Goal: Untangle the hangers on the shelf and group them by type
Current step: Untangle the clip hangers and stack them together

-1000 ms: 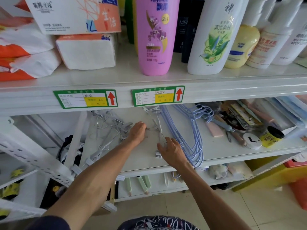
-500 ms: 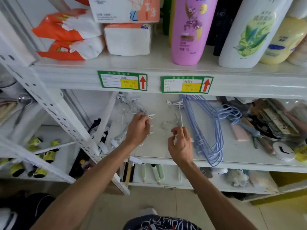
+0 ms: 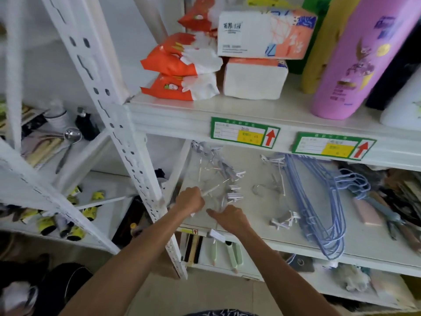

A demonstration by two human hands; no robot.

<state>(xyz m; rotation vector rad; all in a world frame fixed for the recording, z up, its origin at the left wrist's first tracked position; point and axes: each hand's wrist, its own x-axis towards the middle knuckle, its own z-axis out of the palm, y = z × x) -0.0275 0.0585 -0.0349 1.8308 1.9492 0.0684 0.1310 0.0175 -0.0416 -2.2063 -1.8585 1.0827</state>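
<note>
A shift of attention from the middle of the shelf to its left end is seen. A second ago the right hand was laid on the single clip hanger beside the blue wire hangers, and half a second ago that hanger was being pinched and lifted. It is now let go and lies alone at the centre of the frame, apart from the blue stack to its right and from the heap to its left. The right hand has been brought across to the tangled clip hangers, left of centre, where the left hand was already at work. The left hand is clenched round a thin white rod of that heap, which sticks out past its knuckles. The right hand is set against the near edge of the heap with its thumb pointing left. Whether a wire is actually grasped by it cannot be told, since the fingers are hidden among clear plastic and blurred by motion. The view has also been swung to the left, so that the blue wire hangers are pushed towards the right of the frame. For the task this is judged to mean that one clip hanger has been freed and parked, the blue type is already gathered, and the remaining knot at the left is now being tackled with both hands. The task is judged to be partly done, with the heap not yet separated.
</note>
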